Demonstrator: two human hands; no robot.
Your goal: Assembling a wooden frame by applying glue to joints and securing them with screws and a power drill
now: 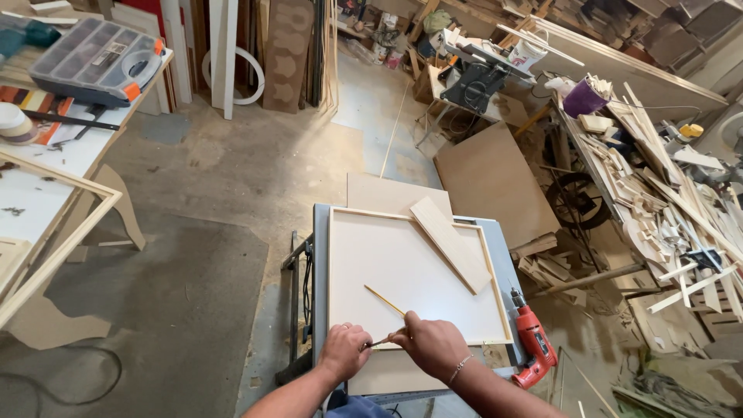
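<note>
My left hand (344, 351) and my right hand (432, 344) meet at the near edge of a pale framed panel (402, 271) that lies flat on a grey table (320, 255). Both hands pinch a thin wooden strip (385, 301) that slants up and to the left across the panel. The fingers are closed on its near end. A short flat board (451, 242) rests diagonally over the panel's far right corner.
A red power drill (533, 345) lies on the table's right edge. A white workbench (46, 178) with a wooden frame and a grey organiser case (97, 60) stands at left. Piles of wood offcuts (665, 209) fill the right side. Boards lean against the far wall.
</note>
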